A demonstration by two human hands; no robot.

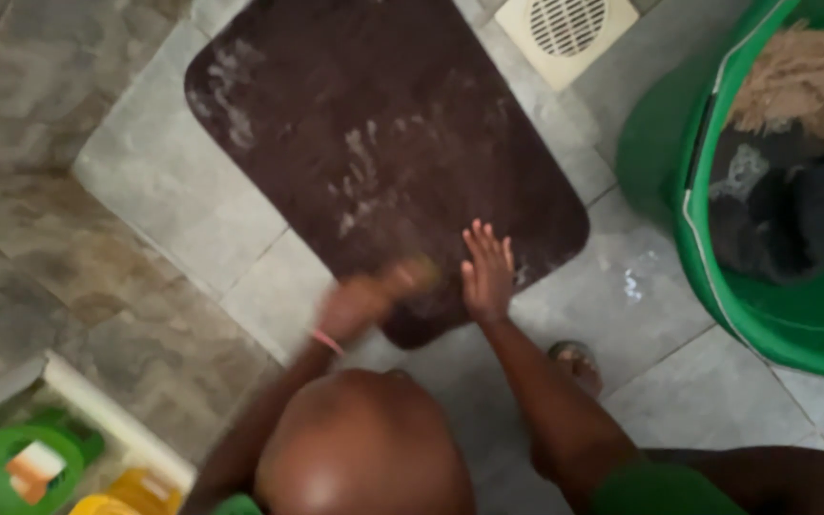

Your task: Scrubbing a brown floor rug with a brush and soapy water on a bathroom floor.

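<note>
Brown mat [383, 143] under left hand [360, 305], right hand [486, 272]

I see a dark brown mat [383, 143] streaked with whitish suds across the centre of the frame, lying on mottled grey floor tiles [174, 191]. At right, a bright green tub [765, 315] holds tan and black cloth [793, 162]. A cream drain cover [565, 33] sits at top, and green and yellow containers [40, 472] at lower left.
</note>
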